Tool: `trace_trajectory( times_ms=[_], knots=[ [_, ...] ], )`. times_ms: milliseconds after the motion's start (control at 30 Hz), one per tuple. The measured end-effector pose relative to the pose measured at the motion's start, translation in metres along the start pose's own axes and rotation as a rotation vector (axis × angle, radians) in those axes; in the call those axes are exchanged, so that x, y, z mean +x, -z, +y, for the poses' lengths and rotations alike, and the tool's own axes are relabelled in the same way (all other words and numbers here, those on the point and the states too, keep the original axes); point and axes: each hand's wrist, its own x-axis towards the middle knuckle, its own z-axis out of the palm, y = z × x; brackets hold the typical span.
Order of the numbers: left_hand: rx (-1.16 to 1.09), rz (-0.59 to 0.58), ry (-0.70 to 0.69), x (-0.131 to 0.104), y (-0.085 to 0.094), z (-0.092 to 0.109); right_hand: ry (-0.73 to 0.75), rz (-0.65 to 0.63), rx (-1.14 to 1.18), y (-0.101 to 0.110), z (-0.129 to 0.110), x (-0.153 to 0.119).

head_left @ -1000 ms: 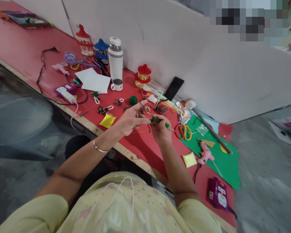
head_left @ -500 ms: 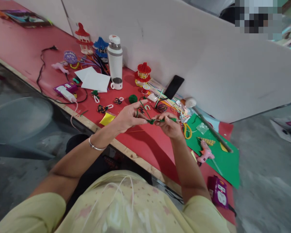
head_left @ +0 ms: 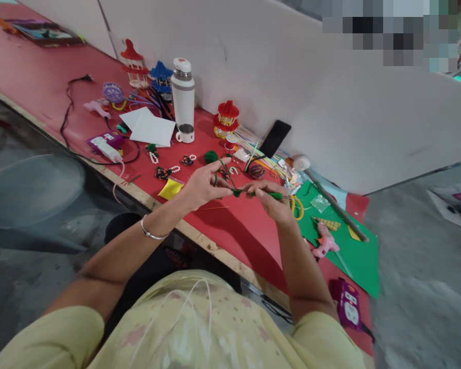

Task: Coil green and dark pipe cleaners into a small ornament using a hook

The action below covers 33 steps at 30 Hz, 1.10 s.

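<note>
No brand or label is legible. Left fingers (head_left: 218,192) pinch a small green yarn piece (head_left: 236,193), apparently looped; right fingers (head_left: 259,193) close around a green-handled hook (head_left: 274,195). Both are above the red tabletop (head_left: 238,225).

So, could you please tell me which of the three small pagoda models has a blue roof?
The middle model, beside the white bottle; the left model and right model both have red roofs.
</note>
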Motion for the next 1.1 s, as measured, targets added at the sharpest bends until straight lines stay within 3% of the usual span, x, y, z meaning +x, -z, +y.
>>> trace_trajectory(
  times_ms=[133,267,400,500,633,700,867,1033,1100],
  knots=[
    [0.042,0.119,-0.071,0.002,-0.005,-0.004,0.212,0.019,-0.403,-0.016,-0.016,-0.008],
    [-0.043,0.214,-0.061,0.001,-0.013,-0.005,0.514,0.036,-0.738,-0.031,-0.004,-0.013],
    [-0.233,0.125,0.06,-0.003,-0.014,-0.002,0.69,0.14,-0.895,-0.036,0.018,-0.019],
    [-0.337,0.017,0.174,-0.004,-0.008,-0.001,0.695,0.112,-0.899,-0.035,0.023,-0.021],
    [-0.374,-0.036,0.239,-0.004,-0.002,-0.002,0.715,0.097,-0.871,-0.034,0.02,-0.017],
    [-0.379,-0.021,0.213,-0.004,-0.002,-0.003,0.724,0.122,-0.866,-0.036,0.02,-0.015],
    [-0.311,0.145,0.025,-0.006,-0.011,-0.003,0.718,0.179,-0.898,-0.046,0.02,-0.015],
    [-0.407,0.046,0.146,-0.006,-0.01,0.001,0.743,0.267,-0.926,-0.05,0.022,-0.014],
    [-0.408,-0.005,0.189,-0.005,-0.004,0.002,0.73,0.242,-0.857,-0.045,0.023,-0.011]
  ],
)
